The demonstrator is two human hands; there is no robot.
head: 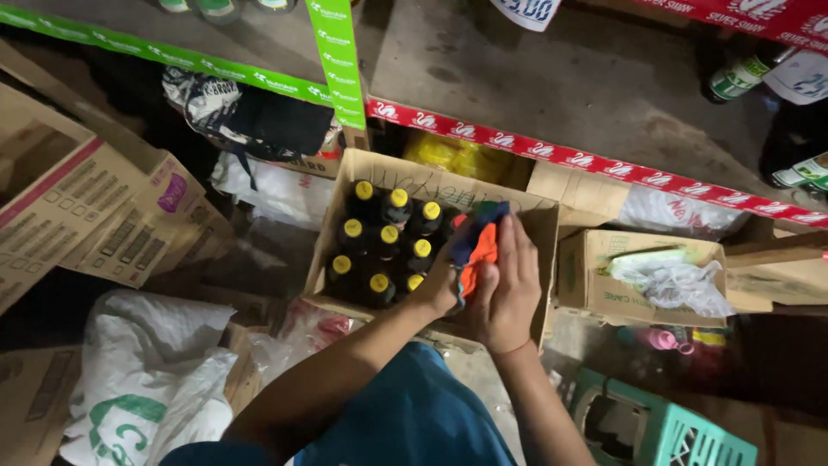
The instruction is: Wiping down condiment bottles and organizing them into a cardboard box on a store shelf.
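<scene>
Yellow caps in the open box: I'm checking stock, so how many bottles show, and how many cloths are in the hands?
Yellow-capped bottles: 10 showing; more may be hidden under the hands
Cloth, orange and blue, held by both hands: 1
Total: 11
</scene>
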